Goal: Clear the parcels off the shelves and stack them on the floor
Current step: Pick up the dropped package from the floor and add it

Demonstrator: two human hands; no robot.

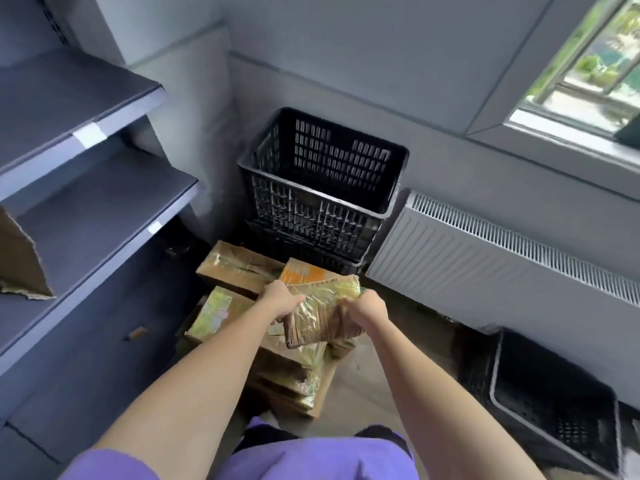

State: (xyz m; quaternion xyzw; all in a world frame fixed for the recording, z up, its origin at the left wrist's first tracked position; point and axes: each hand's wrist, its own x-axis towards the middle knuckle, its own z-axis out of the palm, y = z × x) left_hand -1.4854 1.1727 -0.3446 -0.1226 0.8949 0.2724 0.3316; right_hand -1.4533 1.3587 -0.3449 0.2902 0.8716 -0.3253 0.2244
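A taped brown parcel (322,311) sits just below the centre of the frame, held between both hands above the heap of parcels on the floor (388,368). The left hand (280,301) grips its left edge and the right hand (369,311) its right edge; the fingers of both are curled round the wrapping, their tips mostly hidden beneath it. Under and behind it lie other parcels: a yellow-labelled box (211,315) to the left, a long cardboard carton (239,268) behind that, an orange-topped box (306,273) beside it, and flatter packages (294,382) stacked lower in the frame.

The step in hand looks like setting this parcel down on the stack. The next move calls for lowering it level onto a flat parcel top and letting go only once it rests steady, since the heap looks uneven.

Further out, stacked black plastic crates (322,181) stand in the corner at centre, a white radiator (502,251) runs along the right, another black crate (554,403) sits at lower right, and grey shelves (79,188) fill the left, the visible ones bare but for a torn cardboard piece (20,261).
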